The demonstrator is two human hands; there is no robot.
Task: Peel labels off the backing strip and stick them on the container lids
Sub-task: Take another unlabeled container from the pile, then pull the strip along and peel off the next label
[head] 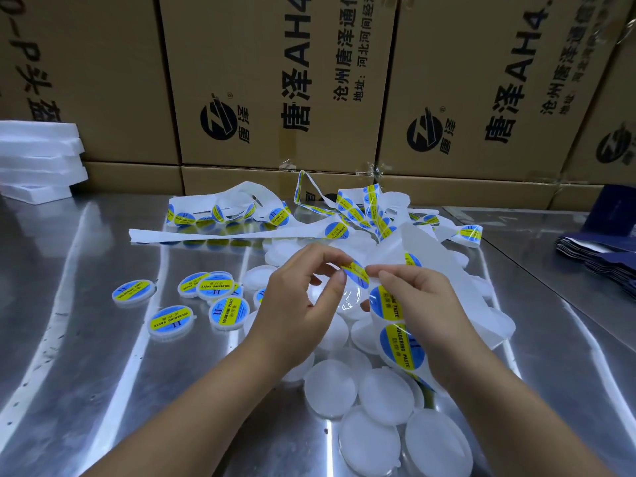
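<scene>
Two bare hands work over a shiny metal table (86, 339). The left hand (299, 304) pinches the edge of one round label (356, 273) between thumb and forefinger. The right hand (423, 304) pinches the white backing strip (426, 256) just beside it.

The label is blue with a yellow band across the middle, and it is lifted and tilted between the two hands. Two more labels (402, 346) lie face up on the strip under the right hand, printed "SOLDERING PASTE".

To the left lie five labelled lids (170, 320), with two more partly hidden. Below the hands is a heap of plain white lids (330, 387), too overlapped to count.

Behind lies one tangle of used strip (241, 232). Beyond stand cardboard boxes (261, 80), with stacked white trays (38, 149) at left and dark blue packets (605, 259) at right.
</scene>
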